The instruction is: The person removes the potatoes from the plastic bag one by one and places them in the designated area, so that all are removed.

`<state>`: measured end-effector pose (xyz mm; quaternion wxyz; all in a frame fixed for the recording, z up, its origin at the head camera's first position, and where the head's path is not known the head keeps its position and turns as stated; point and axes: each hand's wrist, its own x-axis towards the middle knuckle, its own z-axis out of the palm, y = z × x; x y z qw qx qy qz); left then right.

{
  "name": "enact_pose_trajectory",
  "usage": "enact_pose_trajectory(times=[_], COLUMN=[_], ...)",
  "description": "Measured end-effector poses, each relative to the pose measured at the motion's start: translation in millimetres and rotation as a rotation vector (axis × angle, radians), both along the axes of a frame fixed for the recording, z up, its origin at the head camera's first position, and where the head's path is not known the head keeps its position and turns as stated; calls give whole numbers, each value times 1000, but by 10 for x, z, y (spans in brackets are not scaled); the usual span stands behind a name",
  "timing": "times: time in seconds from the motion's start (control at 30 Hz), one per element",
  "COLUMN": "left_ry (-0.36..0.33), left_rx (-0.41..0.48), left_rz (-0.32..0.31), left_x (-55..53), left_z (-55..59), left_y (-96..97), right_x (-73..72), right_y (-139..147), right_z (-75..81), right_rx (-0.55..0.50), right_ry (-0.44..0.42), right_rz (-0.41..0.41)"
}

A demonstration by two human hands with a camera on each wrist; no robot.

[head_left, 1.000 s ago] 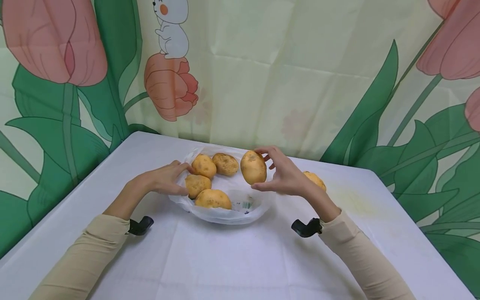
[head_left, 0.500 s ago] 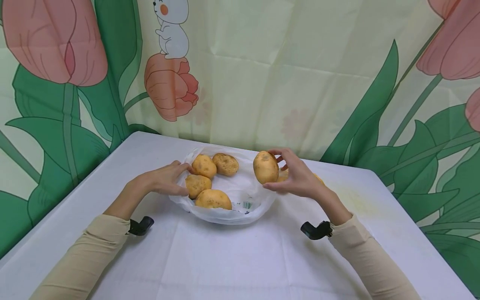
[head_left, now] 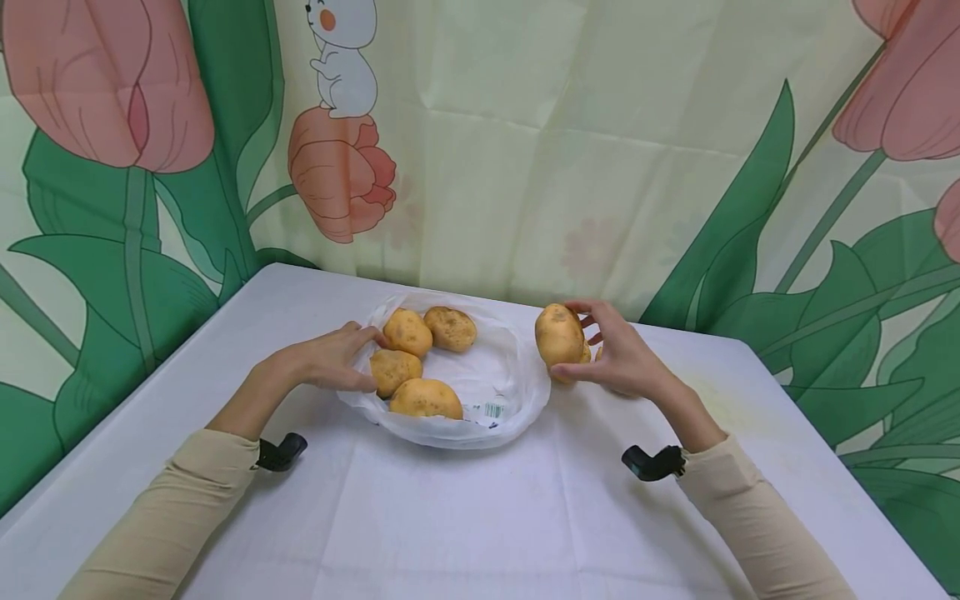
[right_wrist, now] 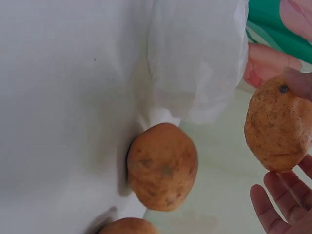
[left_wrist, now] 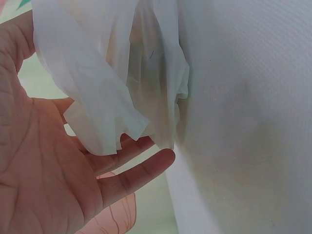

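Gripping 1 potato (head_left: 558, 335), the right hand (head_left: 622, 354) hangs beside the bag (head_left: 457, 437); 4 lie inside, at least 2 outside; the loose-fingered left hand (head_left: 330, 358) touches the bag.

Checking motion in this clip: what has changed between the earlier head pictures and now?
The right hand has moved to the right, carrying a potato from over the bag to beyond its right rim. Nothing was newly grasped or let go. The left hand stayed at the bag's left side, and the four potatoes inside lie as before.
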<state>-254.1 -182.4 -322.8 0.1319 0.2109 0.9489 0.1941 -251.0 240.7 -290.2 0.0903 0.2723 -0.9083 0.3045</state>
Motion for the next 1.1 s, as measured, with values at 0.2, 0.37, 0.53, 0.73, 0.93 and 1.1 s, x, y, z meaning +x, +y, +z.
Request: enact_pose_trajectory(times=[0.2,0.37,0.53,0.73,0.93,1.1], left_ry=[14,36,40,30,24,28], left_rx=[8,23,27,25,21,15], left_rz=[-13,-31,-36,-27,-27,-25], left_x=[4,1,-1,-5,-2,-5], left_z=[-12,-19,-28,-33,-30,-24], left_y=[-3,-17,-29,-34,-28,-36], right_x=[-5,-19,-8,12,24,52], right_y=[132,253,363,479,633,750], right_z=[-7,-33,-54,-73,-73,-35], right_rx=[7,8,13,31,68,105], right_ry=[0,0,-9,-34,-47,-48], right_rz=[-35,-64,-93,-154,-194,-217])
